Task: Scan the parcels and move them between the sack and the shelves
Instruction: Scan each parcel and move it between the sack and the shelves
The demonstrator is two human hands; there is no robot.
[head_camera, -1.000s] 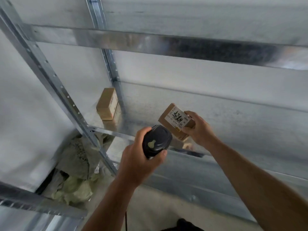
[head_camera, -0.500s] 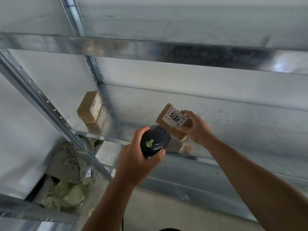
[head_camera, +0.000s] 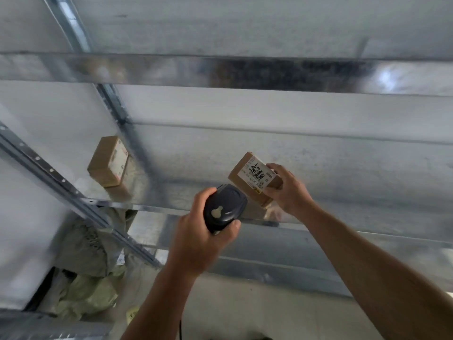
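Both hands are busy. My right hand [head_camera: 286, 192] grips a small cardboard parcel [head_camera: 241, 168] with fingers curled round its near end, and my left hand [head_camera: 199, 241] is wrapped round the handle of a dark barcode scanner [head_camera: 225, 209]. I have the parcel tipped so its white shipping label [head_camera: 257, 176] faces up and back toward the scanner's nose. The nose sits just below and left of the parcel, close, though I cannot tell whether they touch. That tilt is the reason for the hold, I judge: gripping by the end leaves the printing uncovered for the read. The pale mark on the scanner's back shows no colour I would call a confirmation, so I cannot say whether a read has registered.

The parcel sits low over the front of the middle shelf [head_camera: 186, 192]. One corner may be resting on the metal, but I cannot be sure. Either way, setting it down should need only a short move.

A second brown parcel [head_camera: 107, 163] stands on edge well to the left on that shelf, beside the rear upright [head_camera: 115, 106]. Tucked in there, it leaves the run of metal between the two parcels free for more. Another shelf edge [head_camera: 171, 72] crosses overhead. At lower left, beyond the perforated front upright [head_camera: 49, 173], a pale green woven sack [head_camera: 83, 290] lies slumped on the floor, handy for the next pick.
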